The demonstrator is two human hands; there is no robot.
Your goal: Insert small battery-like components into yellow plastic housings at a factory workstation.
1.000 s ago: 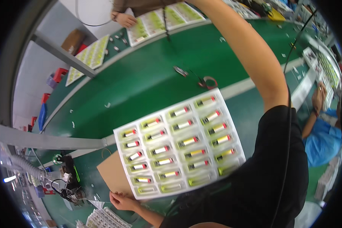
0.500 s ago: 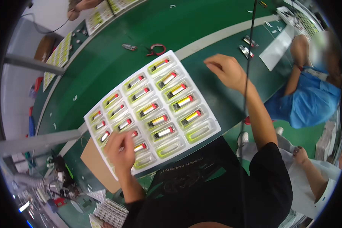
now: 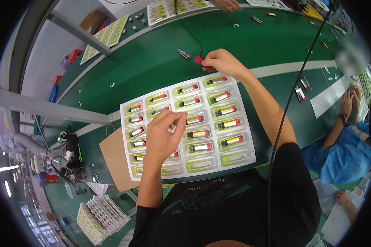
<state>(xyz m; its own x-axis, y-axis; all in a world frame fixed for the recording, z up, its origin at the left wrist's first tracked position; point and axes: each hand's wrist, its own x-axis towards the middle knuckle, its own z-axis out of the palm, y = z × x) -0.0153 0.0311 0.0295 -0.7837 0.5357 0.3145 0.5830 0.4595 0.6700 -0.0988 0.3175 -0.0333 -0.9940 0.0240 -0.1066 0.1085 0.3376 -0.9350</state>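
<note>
In front of me lies a white plastic tray (image 3: 250,151) with rows of clear, yellow-green pockets. Most pockets hold a small silver battery-like cell (image 3: 228,124) with a red end and a dark end; front-row pockets, such as the rightmost pocket (image 3: 234,158), hold none. My left hand (image 3: 165,133) hovers over the tray's middle, its fingers curled toward the thumb beside a cell; whatever is between them cannot be made out. Beyond the tray's far edge, my right hand (image 3: 224,64) is closed on red-handled scissors (image 3: 199,61), partly hidden by the fingers.
A loose small electronic device (image 3: 184,53) lies beyond the tray on the green bench. Brown cardboard (image 3: 113,158) sticks out at the tray's left. A metal frame bar (image 3: 76,109) crosses at left. A black cable (image 3: 282,127) hangs at right, near a co-worker in blue (image 3: 338,154).
My right hand has moved from beside the tray to its far side and taken hold of the red-handled scissors. My left hand has shifted toward the tray's middle. The whole view has turned.
</note>
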